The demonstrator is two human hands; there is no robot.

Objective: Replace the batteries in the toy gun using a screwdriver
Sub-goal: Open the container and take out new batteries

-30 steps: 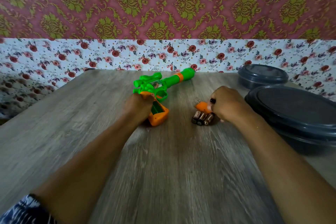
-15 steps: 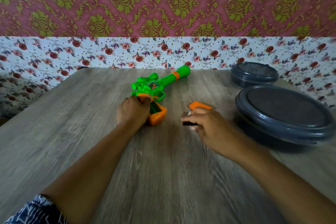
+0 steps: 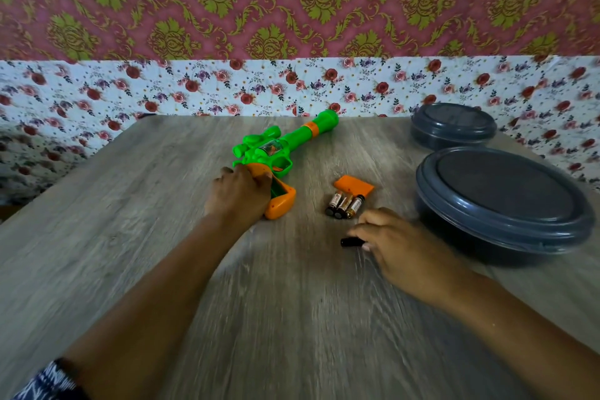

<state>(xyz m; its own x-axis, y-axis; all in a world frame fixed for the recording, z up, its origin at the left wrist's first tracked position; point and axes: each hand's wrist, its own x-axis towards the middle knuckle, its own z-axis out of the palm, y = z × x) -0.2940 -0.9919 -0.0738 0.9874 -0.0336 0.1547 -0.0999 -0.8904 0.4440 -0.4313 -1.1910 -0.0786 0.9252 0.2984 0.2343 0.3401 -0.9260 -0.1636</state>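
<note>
A green toy gun [image 3: 285,148] with an orange grip lies on the wooden table [image 3: 130,237], its barrel pointing to the far right. My left hand [image 3: 238,198] grips the orange handle, where the battery compartment [image 3: 279,192] stands open. The orange compartment cover [image 3: 354,187] lies to the right of the gun, and three batteries [image 3: 344,205] lie side by side just in front of it. Nearer to me, my right hand [image 3: 399,247] holds a black screwdriver [image 3: 352,242]; only its blurred dark end shows past my fingers.
Two dark grey lidded round containers stand on the right: a large one [image 3: 503,201] close to my right hand and a smaller one [image 3: 453,125] behind it. Floral wallpaper [image 3: 194,88] runs along the table's far edge.
My right hand has drawn back toward me from the cover and batteries, taking the black tool along; the batteries now lie uncovered. My left hand stays on the gun's grip.
</note>
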